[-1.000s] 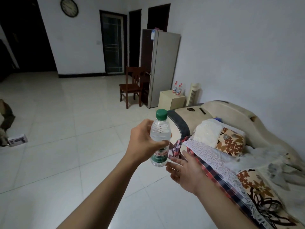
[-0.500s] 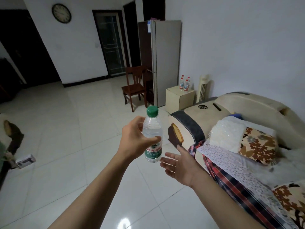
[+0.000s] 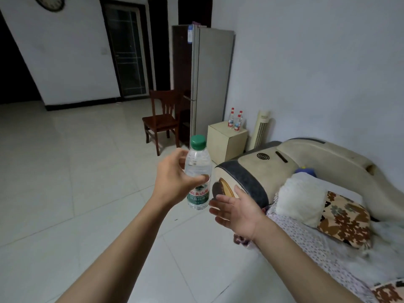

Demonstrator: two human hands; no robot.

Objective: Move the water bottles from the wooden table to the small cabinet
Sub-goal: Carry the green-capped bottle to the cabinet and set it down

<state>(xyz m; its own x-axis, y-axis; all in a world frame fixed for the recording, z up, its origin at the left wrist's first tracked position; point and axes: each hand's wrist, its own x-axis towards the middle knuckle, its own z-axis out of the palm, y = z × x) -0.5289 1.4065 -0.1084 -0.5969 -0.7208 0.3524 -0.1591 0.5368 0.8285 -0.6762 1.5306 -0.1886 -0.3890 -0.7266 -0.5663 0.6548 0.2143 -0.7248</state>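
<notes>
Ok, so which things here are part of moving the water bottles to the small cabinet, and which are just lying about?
Part of the job:
- green-capped water bottle, gripped upright by the left hand
- small cabinet beside the fridge
- three red-capped bottles standing on it
- right hand, open and holding nothing

Just lying about:
- wooden chair
- fridge
- tower fan
- sofa with cushions
- wall clock

Small cream cabinet (image 3: 225, 142) on the pale tiled floor (image 3: 65, 171), just beside a tall grey fridge (image 3: 209, 79). Three red-capped water bottles (image 3: 235, 119) upright on the cabinet top, clustered near its back right corner. Also on the floor: a wooden chair (image 3: 162, 121), a white tower fan (image 3: 261, 127), a cushion-strewn sofa (image 3: 328, 162).
</notes>
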